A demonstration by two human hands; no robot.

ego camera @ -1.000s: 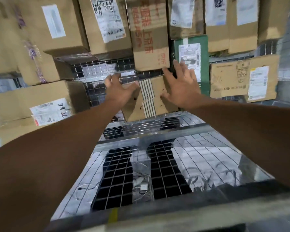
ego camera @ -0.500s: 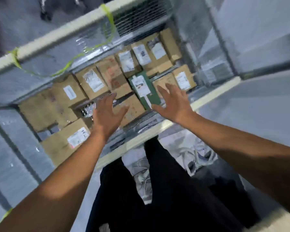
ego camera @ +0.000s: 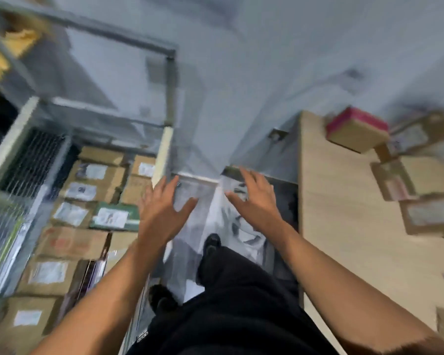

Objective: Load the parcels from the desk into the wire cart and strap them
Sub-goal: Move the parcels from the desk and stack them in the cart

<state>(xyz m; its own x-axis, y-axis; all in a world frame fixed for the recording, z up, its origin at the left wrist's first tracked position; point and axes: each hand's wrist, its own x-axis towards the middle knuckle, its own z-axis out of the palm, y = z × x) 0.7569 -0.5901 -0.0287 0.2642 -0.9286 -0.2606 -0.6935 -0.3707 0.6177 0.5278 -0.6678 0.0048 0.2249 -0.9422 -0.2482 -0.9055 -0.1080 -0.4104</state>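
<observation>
Both hands empty, fingers spread: left hand (ego camera: 164, 213), right hand (ego camera: 254, 201), over floor. Brown cardboard parcels (ego camera: 426, 198) on light wooden desk (ego camera: 344, 213) lie rightward; right hand nearer. Grey wire cart (ego camera: 162, 152), part-loaded, lies leftward.

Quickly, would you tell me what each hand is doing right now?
Left hand: open, fingers spread, holding nothing.
Right hand: open, fingers spread, holding nothing.
</observation>
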